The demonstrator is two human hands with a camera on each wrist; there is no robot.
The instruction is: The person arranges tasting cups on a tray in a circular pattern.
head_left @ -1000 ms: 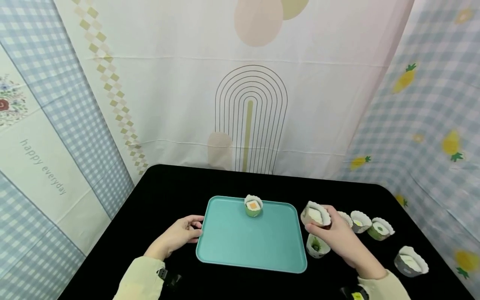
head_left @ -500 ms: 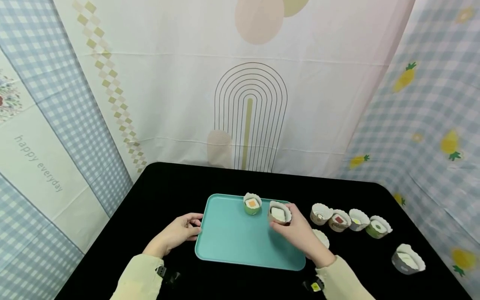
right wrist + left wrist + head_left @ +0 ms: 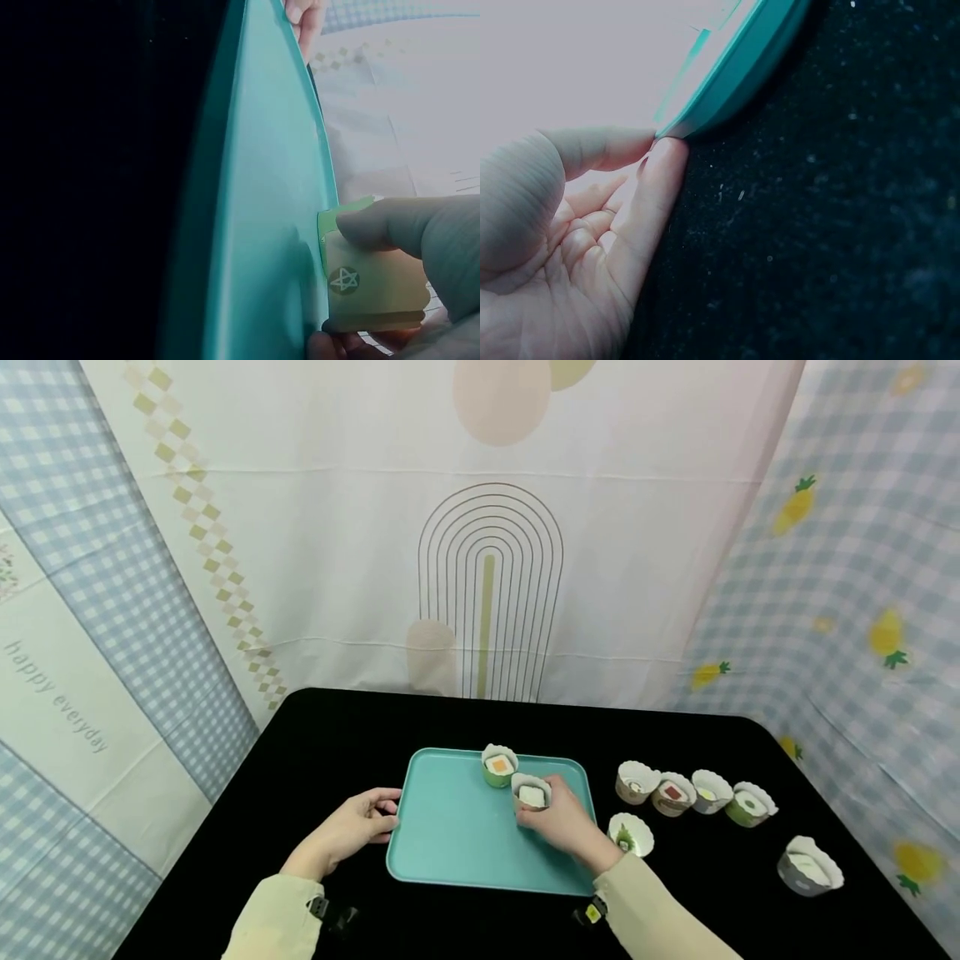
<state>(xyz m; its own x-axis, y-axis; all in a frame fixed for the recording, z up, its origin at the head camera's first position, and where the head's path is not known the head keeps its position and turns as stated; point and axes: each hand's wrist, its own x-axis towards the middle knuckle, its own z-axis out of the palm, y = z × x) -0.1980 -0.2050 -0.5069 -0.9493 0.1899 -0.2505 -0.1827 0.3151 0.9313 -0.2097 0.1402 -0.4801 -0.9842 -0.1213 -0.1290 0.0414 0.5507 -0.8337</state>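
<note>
My left hand (image 3: 348, 827) pinches the left rim of a teal tray (image 3: 457, 852); the left wrist view shows thumb and index fingertip meeting at the tray edge (image 3: 731, 79). With my right hand (image 3: 566, 825) I grip a brown paper baking cup (image 3: 375, 289) bearing a star mark, with a white block inside. It is over the tray's back half, at or just above the surface; I cannot tell which. Beside it, to the back left, a green paper cup (image 3: 498, 777) stands on the tray, holding a white block with an orange square.
Right of the tray, several cups stand in a row, among them one with a dark red square (image 3: 672, 793) and a green one (image 3: 750, 806). A cup with green sprigs (image 3: 630, 837) sits near the tray's right edge. A grey cup (image 3: 810, 867) stands farther right.
My right hand has carried the brown cup leftward from beyond the tray's right edge to beside the green cup, and lower. My left hand has stayed at the tray rim.
</note>
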